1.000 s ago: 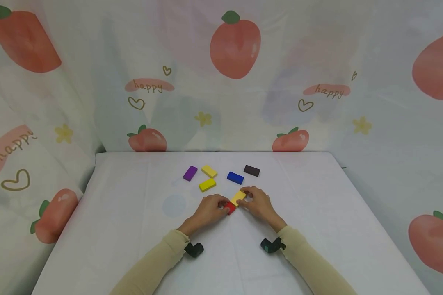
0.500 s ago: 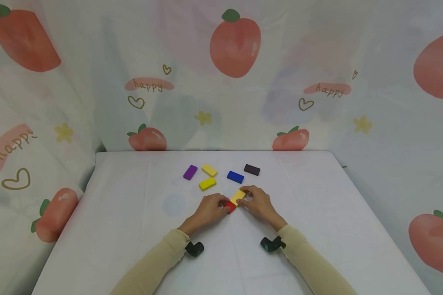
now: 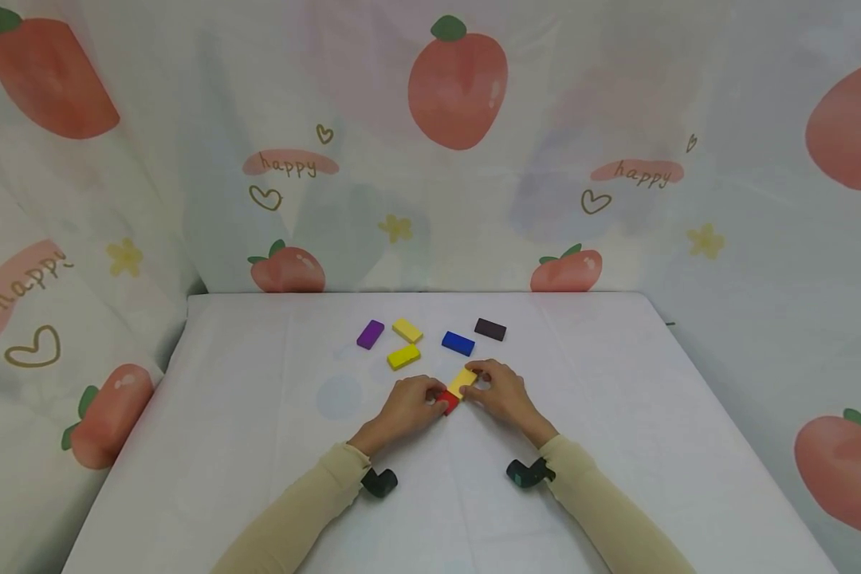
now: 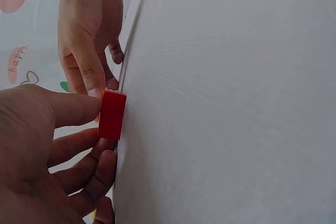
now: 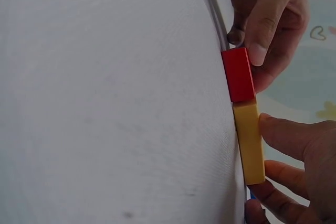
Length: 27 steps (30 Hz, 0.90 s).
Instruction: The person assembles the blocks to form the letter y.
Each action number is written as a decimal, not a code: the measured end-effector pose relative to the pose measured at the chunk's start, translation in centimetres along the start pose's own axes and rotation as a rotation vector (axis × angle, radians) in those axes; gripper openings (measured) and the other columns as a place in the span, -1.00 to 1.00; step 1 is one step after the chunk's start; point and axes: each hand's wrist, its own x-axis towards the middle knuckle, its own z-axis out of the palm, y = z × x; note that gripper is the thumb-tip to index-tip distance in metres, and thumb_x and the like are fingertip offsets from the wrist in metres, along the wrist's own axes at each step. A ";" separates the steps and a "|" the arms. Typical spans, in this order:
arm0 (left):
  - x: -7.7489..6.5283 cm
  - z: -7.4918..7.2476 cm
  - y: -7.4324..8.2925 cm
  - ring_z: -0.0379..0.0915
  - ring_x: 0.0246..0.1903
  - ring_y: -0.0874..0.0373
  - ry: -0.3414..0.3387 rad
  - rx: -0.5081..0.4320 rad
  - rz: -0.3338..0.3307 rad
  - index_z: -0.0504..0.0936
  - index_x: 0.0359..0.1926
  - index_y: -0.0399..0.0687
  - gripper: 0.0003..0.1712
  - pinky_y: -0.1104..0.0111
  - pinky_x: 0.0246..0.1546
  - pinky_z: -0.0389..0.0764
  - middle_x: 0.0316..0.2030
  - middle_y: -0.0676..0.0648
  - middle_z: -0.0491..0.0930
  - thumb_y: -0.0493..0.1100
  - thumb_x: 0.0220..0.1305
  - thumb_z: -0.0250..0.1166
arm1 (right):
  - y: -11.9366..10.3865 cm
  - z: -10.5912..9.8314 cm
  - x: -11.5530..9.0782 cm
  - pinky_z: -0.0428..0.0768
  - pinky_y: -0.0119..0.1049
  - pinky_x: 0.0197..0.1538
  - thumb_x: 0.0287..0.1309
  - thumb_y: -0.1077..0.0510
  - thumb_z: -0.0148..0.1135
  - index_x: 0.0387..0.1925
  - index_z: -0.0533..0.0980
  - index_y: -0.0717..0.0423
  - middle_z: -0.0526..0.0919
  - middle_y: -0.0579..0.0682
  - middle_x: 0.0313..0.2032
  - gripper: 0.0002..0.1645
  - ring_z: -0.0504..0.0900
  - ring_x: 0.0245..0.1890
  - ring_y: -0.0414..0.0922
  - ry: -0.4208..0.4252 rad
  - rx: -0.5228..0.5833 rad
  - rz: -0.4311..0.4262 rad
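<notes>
A red block and a light yellow block lie end to end on the white table, their short ends meeting in the right wrist view. My left hand pinches the red block between thumb and fingers. On the other side, my right hand holds the yellow block, thumb at its near side and index finger at its far end. From the left wrist, the red block's face hides the yellow one behind it.
Beyond the hands lie a purple block, a pale yellow block, a bright yellow block, a blue block and a dark block. A printed cloth hangs behind the table.
Both hands stay in nearly the same place on their blocks. The red block has shifted slightly and lines up more closely with the yellow one.
</notes>
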 end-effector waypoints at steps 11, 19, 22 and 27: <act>0.2 0.0 0.1 0.45 -0.24 0.21 -0.007 0.017 0.017 0.63 0.10 0.02 -0.60 0.34 -0.06 0.55 -0.20 0.06 0.64 -0.06 0.25 0.36 | 0.2 -0.1 0.0 0.32 0.15 0.18 0.10 -0.08 0.41 0.15 0.55 -0.04 0.62 0.01 0.03 -0.43 0.51 -0.01 -0.01 0.001 0.004 -0.016; 0.5 -0.1 0.0 0.41 -0.27 0.23 -0.019 0.034 0.047 0.59 0.17 0.10 -0.56 0.25 -0.02 0.40 -0.24 0.11 0.64 -0.06 0.27 0.34 | 0.2 -0.1 0.1 0.34 0.15 0.17 0.10 -0.08 0.40 0.15 0.56 -0.03 0.62 0.03 0.04 -0.43 0.52 0.00 0.00 0.006 -0.009 -0.028; 0.5 -0.1 0.0 0.41 -0.26 0.23 -0.023 0.047 0.061 0.58 0.18 0.11 -0.56 0.24 -0.01 0.39 -0.23 0.11 0.64 -0.06 0.28 0.33 | 0.2 -0.1 0.1 0.32 0.16 0.18 0.11 -0.09 0.40 0.15 0.55 -0.03 0.62 0.03 0.05 -0.43 0.52 0.00 0.00 0.003 -0.005 -0.028; 0.5 -0.3 0.0 0.41 -0.26 0.24 -0.037 0.054 0.089 0.58 0.19 0.13 -0.55 0.21 -0.01 0.37 -0.22 0.10 0.64 -0.08 0.28 0.33 | 0.3 0.0 0.1 0.31 0.16 0.19 0.11 -0.09 0.40 0.14 0.56 -0.03 0.62 0.04 0.05 -0.43 0.52 -0.01 0.00 0.003 -0.003 -0.034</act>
